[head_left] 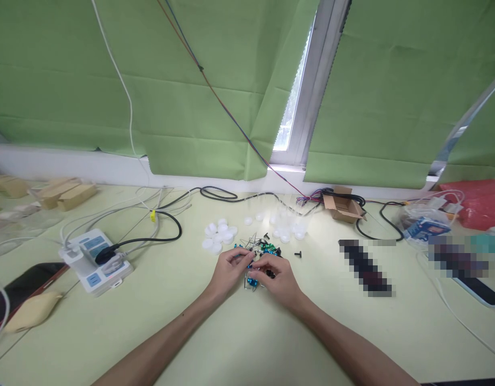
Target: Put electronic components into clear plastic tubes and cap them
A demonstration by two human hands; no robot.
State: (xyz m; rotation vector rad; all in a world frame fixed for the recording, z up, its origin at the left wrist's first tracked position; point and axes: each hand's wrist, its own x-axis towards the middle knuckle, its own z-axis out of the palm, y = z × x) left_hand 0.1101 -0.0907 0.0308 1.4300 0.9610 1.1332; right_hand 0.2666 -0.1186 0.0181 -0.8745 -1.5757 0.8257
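My left hand [232, 269] and my right hand [278, 277] meet over a small pile of hardware in the middle of the table. Each has thumb and fingers pinched together; whatever sits between the fingertips is too small and covered to make out. In the pile show bent metal hex keys [246, 284], blue metal pieces [253, 281], green pieces [269, 246] and black screws, partly hidden by my fingers. One black screw [298, 254] lies apart, right of the pile. Behind my left hand are several white round lids [220, 236]; clear small containers [285, 231] stand behind the pile.
A white power strip [97, 262] with plugs and cables lies left, near a beige pouch [34, 312]. An open cardboard box [344, 208] stands back right, beside black cables. Phones and a red bag [482, 203] are far right. Green blinds [207, 107] hang behind.
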